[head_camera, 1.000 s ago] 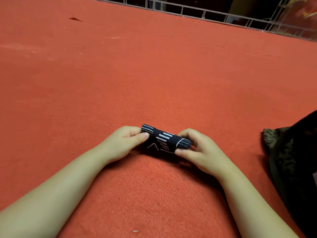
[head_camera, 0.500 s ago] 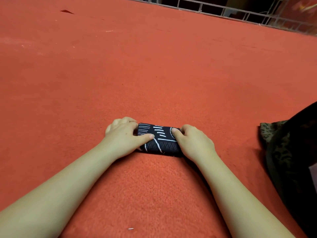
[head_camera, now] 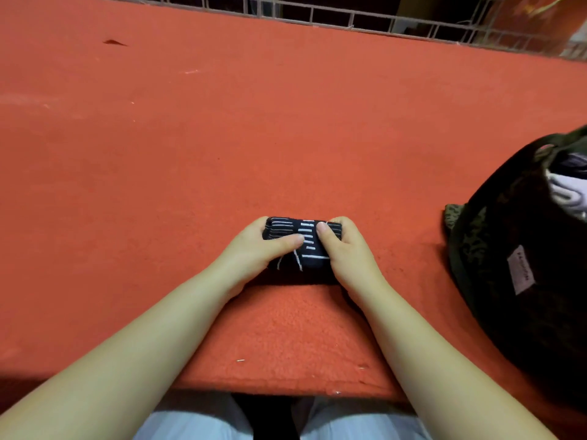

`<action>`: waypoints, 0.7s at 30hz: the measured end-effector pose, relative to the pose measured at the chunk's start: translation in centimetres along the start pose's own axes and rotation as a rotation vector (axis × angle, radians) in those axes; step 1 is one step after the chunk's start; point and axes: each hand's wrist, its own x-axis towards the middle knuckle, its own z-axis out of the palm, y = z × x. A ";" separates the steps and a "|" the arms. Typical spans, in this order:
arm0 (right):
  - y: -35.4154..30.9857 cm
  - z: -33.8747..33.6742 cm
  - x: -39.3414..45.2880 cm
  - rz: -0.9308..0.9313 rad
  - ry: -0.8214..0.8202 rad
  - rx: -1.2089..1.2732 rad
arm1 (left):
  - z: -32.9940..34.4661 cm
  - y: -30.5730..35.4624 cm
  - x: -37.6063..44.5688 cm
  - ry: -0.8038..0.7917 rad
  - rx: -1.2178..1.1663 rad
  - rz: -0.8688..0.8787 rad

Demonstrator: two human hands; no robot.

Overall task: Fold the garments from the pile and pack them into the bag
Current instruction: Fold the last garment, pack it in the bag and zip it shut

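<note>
Hands clamp a small folded garment [head_camera: 305, 246] from both ends on the red carpet [head_camera: 222, 138]. Left hand [head_camera: 254, 246] curls round the garment's left end, thumb laid flat across the top and pointing inward, the other fingers wrapped over the far edge. Right hand [head_camera: 346, 249] grips the right end the same way, its thumb pressed on the top near the middle, fingertips hooked over the far corner. The two thumbs lie close together, just apart. The garment is dark with white dashes and lines, folded into a compact block resting on the carpet. Well to the garment's right stands a dark bag [head_camera: 521, 265], its mouth open, with pale cloth [head_camera: 568, 192] showing inside.
</note>
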 end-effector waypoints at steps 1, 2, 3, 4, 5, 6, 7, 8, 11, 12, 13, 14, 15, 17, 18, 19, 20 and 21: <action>-0.2 -0.6 -0.9 -0.026 0.023 0.036 | 1.0 0.8 -0.3 0.046 -0.055 -0.015; -0.4 -1.3 -1.7 -0.057 0.052 0.044 | 1.9 1.5 -0.6 0.093 -0.086 -0.024; -0.9 -2.3 -2.3 -0.094 0.085 0.031 | 2.6 2.2 -0.7 0.137 -0.094 -0.023; -1.7 -3.4 -3.0 -0.134 0.124 -0.005 | 3.4 3.1 -0.8 0.163 -0.089 -0.009; -2.8 -4.9 -3.8 -0.176 0.162 -0.059 | 4.2 4.1 -0.8 0.171 -0.080 0.009; -4.1 -6.4 -4.6 -0.219 0.193 -0.123 | 5.1 5.2 -0.9 0.172 -0.071 0.026; -5.4 -7.9 -5.5 -0.269 0.223 -0.192 | 5.9 6.4 -1.0 0.165 -0.064 0.049; -6.9 -9.9 -6.7 -0.327 0.261 -0.268 | 7.3 7.8 -0.9 0.135 -0.066 0.078; -10.4 -15.0 -9.9 -0.403 0.331 -0.440 | 11.5 11.5 -1.0 0.032 -0.074 0.148; -11.2 -16.7 -10.6 -0.383 0.349 -0.476 | 13.1 12.6 -0.9 0.008 -0.068 0.182; -11.8 -18.4 -11.1 -0.352 0.373 -0.503 | 14.6 13.7 -0.8 -0.013 -0.064 0.217; -12.3 -20.5 -11.6 -0.316 0.406 -0.532 | 16.4 15.0 -0.6 -0.037 -0.059 0.249; -12.6 -22.4 -11.7 -0.277 0.433 -0.555 | 18.0 16.2 -0.5 -0.052 -0.051 0.268; -12.6 -26.1 -11.5 -0.187 0.478 -0.584 | 20.8 18.0 0.0 -0.066 -0.021 0.305; -12.2 -27.7 -11.1 -0.141 0.493 -0.589 | 22.0 18.6 0.4 -0.077 0.001 0.317; -11.4 -29.3 -10.6 -0.092 0.503 -0.590 | 23.3 19.2 0.7 -0.091 0.023 0.322; -10.6 -30.3 -10.0 -0.044 0.500 -0.583 | 24.1 19.7 1.0 -0.110 0.038 0.313; -9.6 -31.0 -9.2 0.001 0.496 -0.560 | 24.5 19.9 1.1 -0.141 0.046 0.296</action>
